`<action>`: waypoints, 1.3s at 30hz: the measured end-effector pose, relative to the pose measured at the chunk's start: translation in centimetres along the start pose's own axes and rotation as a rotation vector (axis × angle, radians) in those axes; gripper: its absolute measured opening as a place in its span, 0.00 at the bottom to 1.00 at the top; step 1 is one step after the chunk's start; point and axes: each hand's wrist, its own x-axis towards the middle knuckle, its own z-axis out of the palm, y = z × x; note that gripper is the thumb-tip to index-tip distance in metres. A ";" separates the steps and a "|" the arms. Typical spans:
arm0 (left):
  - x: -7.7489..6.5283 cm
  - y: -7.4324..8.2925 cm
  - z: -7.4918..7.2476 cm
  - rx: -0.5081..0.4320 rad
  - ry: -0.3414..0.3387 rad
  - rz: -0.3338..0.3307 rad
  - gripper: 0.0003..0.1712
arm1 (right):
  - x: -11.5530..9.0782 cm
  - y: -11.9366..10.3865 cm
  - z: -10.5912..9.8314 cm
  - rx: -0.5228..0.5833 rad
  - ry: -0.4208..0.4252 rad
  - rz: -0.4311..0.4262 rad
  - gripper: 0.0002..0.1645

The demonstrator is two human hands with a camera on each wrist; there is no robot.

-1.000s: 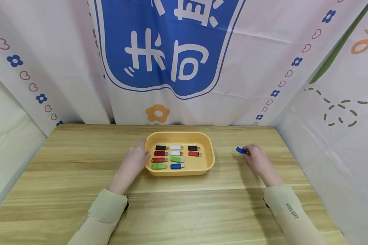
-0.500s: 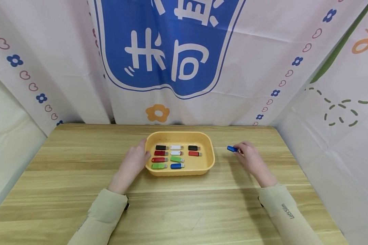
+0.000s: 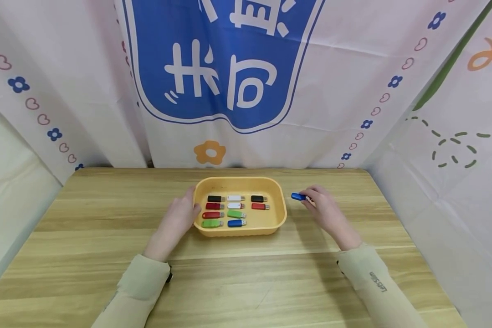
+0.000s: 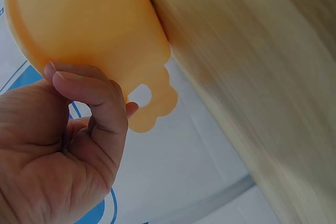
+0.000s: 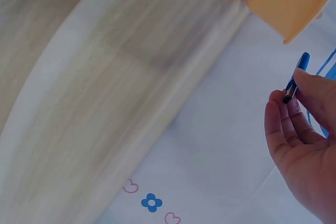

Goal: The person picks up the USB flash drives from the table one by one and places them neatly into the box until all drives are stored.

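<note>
A yellow plastic tray point(image 3: 270, 230) stands on the table, with several USB sticks laid in columns inside. Black, dark red, red and green ones form the left column; white, green and blue ones the middle. At the right lie a black stick point(image 3: 257, 198) and a red stick point(image 3: 260, 206). My left hand point(image 3: 180, 213) grips the tray's left wall, fingers curled over the rim in the left wrist view. Just right of the tray, my right hand point(image 3: 325, 210) pinches a blue USB stick point(image 3: 298, 196) between thumb and fingertips, its blue end toward the tray.
The wooden table point(image 3: 246, 278) runs up to a printed white curtain point(image 3: 332, 91) at the back. Pale cloth also hangs along the left and right sides.
My right hand has moved left toward the tray, carrying the blue USB stick. The left hand keeps its hold on the tray, and the sticks inside lie as before.
</note>
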 end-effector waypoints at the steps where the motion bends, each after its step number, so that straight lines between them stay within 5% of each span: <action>1: 0.0 0.0 0.0 -0.003 0.000 -0.002 0.33 | 0.1 -0.2 0.0 0.002 0.001 -0.004 0.11; 39: 0.1 -0.2 0.1 -0.007 -0.007 -0.002 0.32 | 1.7 -5.4 2.8 -0.012 -0.081 -0.195 0.11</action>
